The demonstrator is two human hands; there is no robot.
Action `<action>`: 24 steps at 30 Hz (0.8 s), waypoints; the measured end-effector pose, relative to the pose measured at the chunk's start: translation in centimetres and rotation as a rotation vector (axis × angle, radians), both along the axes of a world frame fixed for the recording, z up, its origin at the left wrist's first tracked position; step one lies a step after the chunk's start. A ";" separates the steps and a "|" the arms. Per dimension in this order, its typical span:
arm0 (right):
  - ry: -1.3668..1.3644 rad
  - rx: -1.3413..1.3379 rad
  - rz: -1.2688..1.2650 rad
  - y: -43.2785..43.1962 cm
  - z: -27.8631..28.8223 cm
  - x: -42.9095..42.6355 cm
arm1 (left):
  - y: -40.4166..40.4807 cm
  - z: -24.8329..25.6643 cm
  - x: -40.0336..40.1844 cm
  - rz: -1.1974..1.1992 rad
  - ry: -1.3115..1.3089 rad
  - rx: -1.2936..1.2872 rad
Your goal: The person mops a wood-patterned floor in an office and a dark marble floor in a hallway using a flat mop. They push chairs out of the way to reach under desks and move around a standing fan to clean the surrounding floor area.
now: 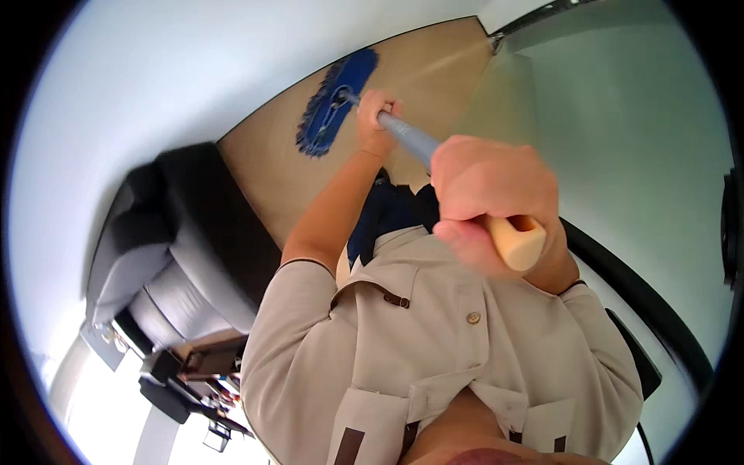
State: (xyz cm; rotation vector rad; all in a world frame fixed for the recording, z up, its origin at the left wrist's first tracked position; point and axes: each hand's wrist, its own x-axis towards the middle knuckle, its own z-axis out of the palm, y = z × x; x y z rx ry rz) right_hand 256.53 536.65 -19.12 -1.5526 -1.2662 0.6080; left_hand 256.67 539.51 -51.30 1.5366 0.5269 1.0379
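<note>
My left hand (375,119) is wrapped around the grey pole (410,136) of a dust mop, partway down towards its head. Higher up and close to the camera, my right hand (494,192) grips the pole near its top. A cream-coloured end grip (520,247) with a hanging hole sticks out below this fist. The blue fringed mop head (343,99) lies flat on the tan floor (433,70), beside the base of the white wall. A metal frame joins the head to the pole.
A black and grey sofa (192,250) stands against the wall on my left. Furniture with several small items on it (215,372) is behind it. To my right rises a greenish glass panel (610,133) with a metal fitting (495,43) at its far lower corner.
</note>
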 end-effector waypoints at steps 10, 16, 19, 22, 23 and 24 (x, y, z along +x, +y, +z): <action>-0.535 -0.034 -0.290 -4.3 -6.8 5.9 | -4.5 -2.5 20.6 -0.372 -0.157 0.104; -0.522 0.033 -0.601 -7.2 -5.9 6.4 | -5.8 -1.0 20.8 -0.604 -0.086 0.045; -0.344 -0.010 -0.720 -8.7 -2.3 6.9 | -6.4 1.4 20.4 -0.743 0.023 0.174; -0.254 0.036 -0.749 -11.1 0.0 5.7 | -8.9 3.7 16.9 -0.979 0.223 0.230; -0.164 0.071 -0.704 -11.0 1.1 5.2 | -8.8 4.2 15.4 -0.960 0.212 0.274; -0.163 0.077 -0.705 -11.1 2.0 4.8 | -9.2 4.7 13.9 -0.949 0.200 0.309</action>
